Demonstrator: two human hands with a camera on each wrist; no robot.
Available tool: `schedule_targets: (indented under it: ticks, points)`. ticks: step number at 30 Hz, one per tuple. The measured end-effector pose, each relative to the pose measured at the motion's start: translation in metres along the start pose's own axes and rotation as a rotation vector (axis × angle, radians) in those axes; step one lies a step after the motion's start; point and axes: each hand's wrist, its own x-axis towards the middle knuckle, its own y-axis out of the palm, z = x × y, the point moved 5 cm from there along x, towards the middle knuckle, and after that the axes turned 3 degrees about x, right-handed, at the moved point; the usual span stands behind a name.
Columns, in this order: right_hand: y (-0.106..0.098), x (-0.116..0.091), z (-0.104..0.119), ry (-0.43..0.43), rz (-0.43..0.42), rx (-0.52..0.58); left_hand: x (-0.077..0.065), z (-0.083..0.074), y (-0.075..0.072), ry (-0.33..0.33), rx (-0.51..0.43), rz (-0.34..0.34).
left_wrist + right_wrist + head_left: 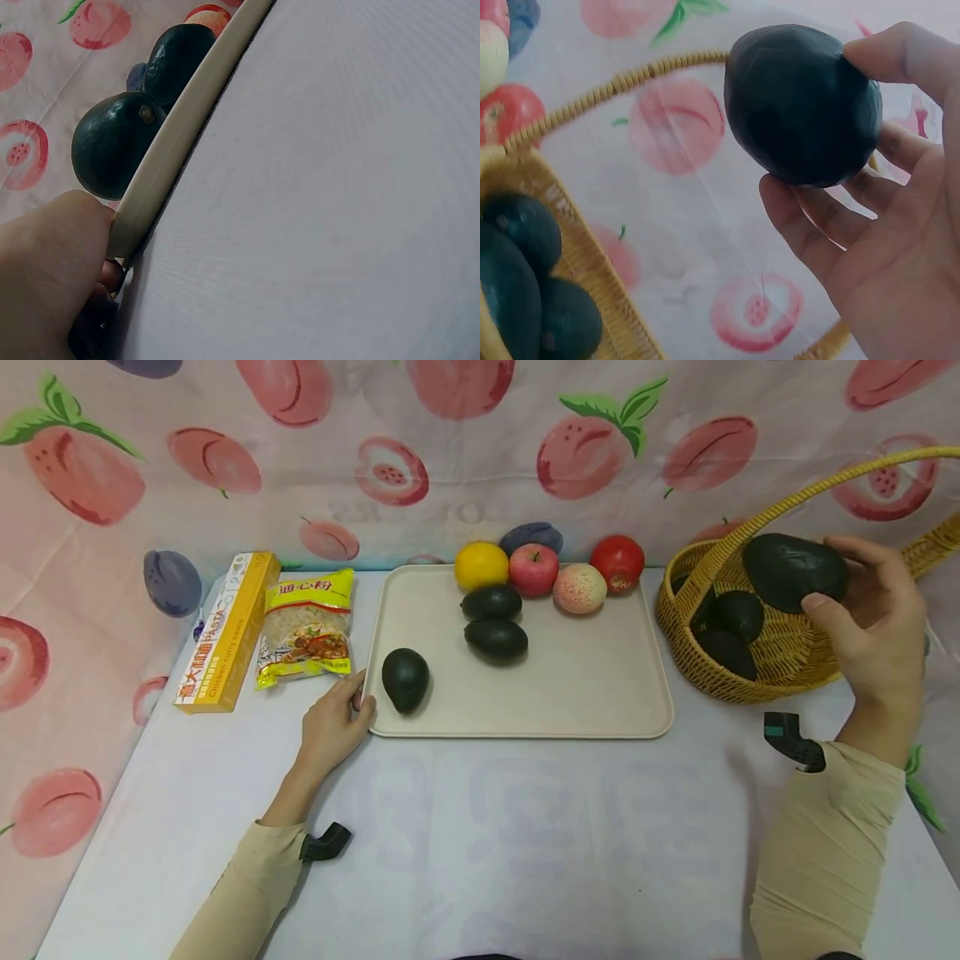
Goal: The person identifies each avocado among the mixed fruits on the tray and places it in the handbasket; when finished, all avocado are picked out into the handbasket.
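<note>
My right hand (885, 618) grips a dark green avocado (795, 572) between thumb and fingers, held up over the wicker basket (787, 664). In the right wrist view the fingertips curl round that avocado (802, 105). Inside the basket lie several more avocados (738, 614). At the left, my left hand (333, 731) pinches the near-left edge of the beige tray (585, 685), thumb by the rim and fingers partly hidden below. One avocado (406, 679) stands on the tray close to that hand. Two others (497, 641) lie side by side at the tray's middle.
Along the tray's back sit a yellow lemon-like fruit (481, 567), a red apple (533, 569), a speckled peach (580, 589) and a tomato (617, 564). Left of the tray are a pasta box (228, 631) and a pasta bag (307, 628). The basket's handle (817, 485) arches above it.
</note>
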Motion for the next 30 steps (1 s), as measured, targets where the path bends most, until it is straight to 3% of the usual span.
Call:
schedule_targets:
  ticks: [7, 12, 18, 23, 30]
  points:
    - [-0.021, -0.004, -0.011, 0.086, -0.080, -0.233, -0.001, 0.001, -0.001, 0.001, -0.001, -0.011]
    - [-0.031, -0.006, -0.025, 0.281, -0.180, -0.409, -0.001, 0.002, 0.000, -0.005, 0.004, -0.004]
    - [-0.043, -0.013, -0.042, 0.508, -0.283, -0.490, -0.001, 0.000, 0.000, -0.001, 0.002, -0.004]
    - [-0.051, -0.019, -0.058, 0.653, -0.246, -0.587, -0.001, 0.001, 0.001, 0.001, 0.004, -0.005]
    - [-0.055, -0.022, -0.071, 0.715, -0.171, -0.742, 0.000, 0.000, 0.001, 0.003, -0.002, -0.001]
